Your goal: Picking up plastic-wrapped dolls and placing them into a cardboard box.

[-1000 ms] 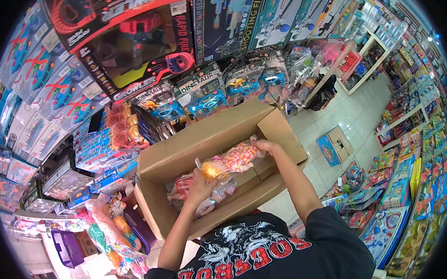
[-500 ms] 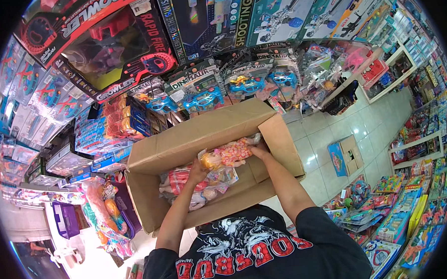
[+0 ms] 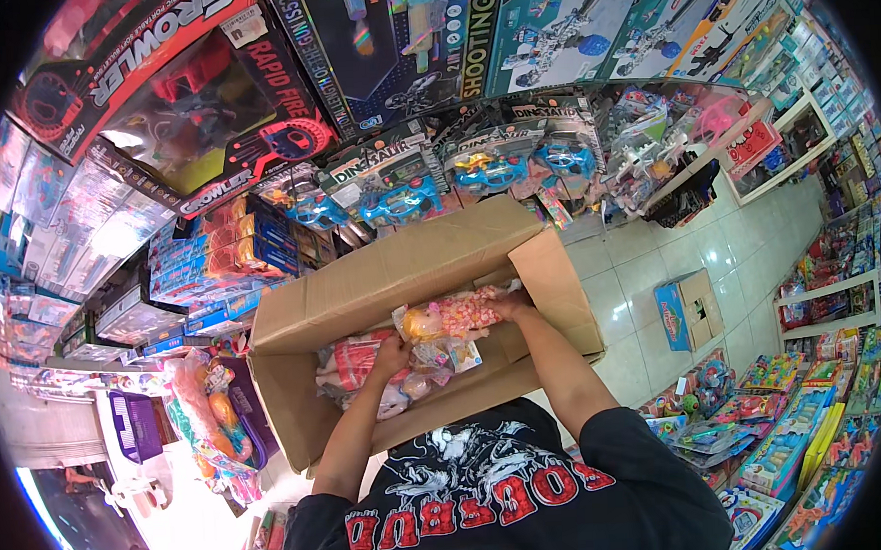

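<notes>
An open brown cardboard box (image 3: 391, 267) stands before me with several bagged dolls inside. A blond doll in a pink patterned dress (image 3: 464, 313) lies along the far side of the box, its head to the left. My right hand (image 3: 508, 305) is closed around its lower end at the right; the legs are mostly hidden. My left hand (image 3: 393, 357) is closed at the clear plastic wrapping, between a doll in red and white (image 3: 351, 360) and another bagged doll (image 3: 406, 390). Its fingertips are partly hidden.
Boxed toys (image 3: 197, 99) and blue toys on hanging cards (image 3: 398, 200) line the far shelf. A small blue-and-brown carton (image 3: 688, 311) sits on the tiled floor at right. Packaged toys (image 3: 752, 428) crowd the lower right. A purple basket (image 3: 134, 426) stands at left.
My left hand has left the blond doll's head and moved down to the wrapping of the lower dolls. The blond doll lies slightly lower in the box, my right hand still on it.
</notes>
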Motion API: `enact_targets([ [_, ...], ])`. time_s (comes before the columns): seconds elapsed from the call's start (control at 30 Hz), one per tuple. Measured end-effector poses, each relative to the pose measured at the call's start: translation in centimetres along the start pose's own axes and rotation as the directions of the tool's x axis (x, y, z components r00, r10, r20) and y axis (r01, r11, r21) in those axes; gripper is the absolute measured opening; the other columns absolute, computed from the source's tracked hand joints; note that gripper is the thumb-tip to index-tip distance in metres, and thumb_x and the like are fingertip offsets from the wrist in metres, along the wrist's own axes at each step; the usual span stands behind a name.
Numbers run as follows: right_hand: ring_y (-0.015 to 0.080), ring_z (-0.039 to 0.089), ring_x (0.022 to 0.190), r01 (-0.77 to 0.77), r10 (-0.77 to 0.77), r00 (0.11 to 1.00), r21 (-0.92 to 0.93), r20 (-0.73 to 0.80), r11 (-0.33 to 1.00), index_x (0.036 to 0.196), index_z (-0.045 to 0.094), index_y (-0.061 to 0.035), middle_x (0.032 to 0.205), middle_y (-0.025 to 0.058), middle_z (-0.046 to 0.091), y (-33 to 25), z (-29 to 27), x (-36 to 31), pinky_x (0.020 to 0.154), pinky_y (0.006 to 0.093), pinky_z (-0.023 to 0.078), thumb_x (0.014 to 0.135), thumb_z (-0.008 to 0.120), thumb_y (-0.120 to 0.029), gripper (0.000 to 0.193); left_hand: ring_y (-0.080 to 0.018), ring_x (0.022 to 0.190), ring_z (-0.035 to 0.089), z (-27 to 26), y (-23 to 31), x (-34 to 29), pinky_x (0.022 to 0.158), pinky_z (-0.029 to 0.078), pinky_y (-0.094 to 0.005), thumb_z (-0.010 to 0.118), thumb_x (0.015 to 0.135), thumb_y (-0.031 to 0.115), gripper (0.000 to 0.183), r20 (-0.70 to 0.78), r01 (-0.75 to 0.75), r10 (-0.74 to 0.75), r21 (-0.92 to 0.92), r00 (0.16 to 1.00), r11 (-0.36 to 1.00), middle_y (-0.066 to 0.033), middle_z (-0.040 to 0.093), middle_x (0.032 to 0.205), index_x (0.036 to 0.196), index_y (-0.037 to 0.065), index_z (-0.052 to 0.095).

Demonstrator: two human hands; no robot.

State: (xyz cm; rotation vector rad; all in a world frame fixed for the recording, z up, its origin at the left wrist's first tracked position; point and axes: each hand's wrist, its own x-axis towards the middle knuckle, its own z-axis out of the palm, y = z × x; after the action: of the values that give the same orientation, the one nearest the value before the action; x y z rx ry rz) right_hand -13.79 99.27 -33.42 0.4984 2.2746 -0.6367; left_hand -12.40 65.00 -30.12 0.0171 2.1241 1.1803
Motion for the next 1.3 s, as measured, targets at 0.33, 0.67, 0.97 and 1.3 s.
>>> enact_targets([
  [0.33, 0.0394, 0.042, 0.126, 0.151, -0.015, 0.85, 0.215, -0.527, 0.965, 0.122, 0.058, -0.0102, 0.134, 0.0214, 0.047, -4.3, 0.7, -3.9, 0.105, 0.0472, 0.037, 0.07, 0.072, -0.056, 0.071, -0.0459, 0.121, 0.046, -1.3, -3.1, 1.3, 0.101, 0.038, -0.0501, 0.045, 0.09, 0.063, 0.072, -0.017, 0.023, -0.018, 0.366, 1.0, 0.93, -0.0252, 0.053, 0.128, 0.129, 0.003, 0.042],
  [0.67, 0.0367, 0.038, 0.132, 0.016, -0.074, 0.976, -0.275, -0.203, 0.961, 0.131, 0.054, -0.0082, 0.14, 0.0219, 0.044, -7.1, -1.2, -3.4, 0.106, 0.0446, 0.037, 0.086, 0.047, -0.06, 0.069, -0.0376, 0.126, 0.047, -2.0, -4.5, 2.3, 0.106, 0.033, -0.0486, 0.043, 0.096, 0.049, 0.059, 0.078, -0.064, 0.031, 0.48, 0.997, 0.875, -0.0194, 0.052, 0.134, 0.141, 0.01, 0.039],
  [0.97, 0.0357, 0.063, 0.101, 0.509, -0.503, 0.858, -0.317, 0.106, 0.8, 0.112, 0.065, -0.0019, 0.112, 0.0191, 0.064, -9.9, -6.6, -9.4, 0.087, 0.0438, 0.049, 0.09, 0.055, -0.04, 0.045, -0.0286, 0.103, 0.063, -10.9, 7.1, -7.0, 0.089, 0.047, -0.0372, 0.057, 0.094, 0.028, 0.033, -0.112, -0.216, 0.246, 0.229, 0.963, 0.949, -0.0186, 0.066, 0.11, 0.112, 0.001, 0.063],
  [1.3, 0.0094, 0.055, 0.068, 0.706, -0.046, 0.348, 0.23, -0.936, 0.67, 0.101, 0.065, -0.0014, 0.079, 0.0044, 0.064, 1.5, -15.2, -18.3, 0.064, 0.0257, 0.044, 0.093, 0.058, -0.02, 0.021, -0.0111, 0.064, 0.042, -17.6, 0.6, -23.3, 0.06, 0.038, -0.0263, 0.051, 0.097, 0.014, 0.025, -0.894, -0.14, 0.189, 0.144, 0.407, 0.98, -0.0025, 0.047, 0.069, 0.076, 0.001, 0.049],
])
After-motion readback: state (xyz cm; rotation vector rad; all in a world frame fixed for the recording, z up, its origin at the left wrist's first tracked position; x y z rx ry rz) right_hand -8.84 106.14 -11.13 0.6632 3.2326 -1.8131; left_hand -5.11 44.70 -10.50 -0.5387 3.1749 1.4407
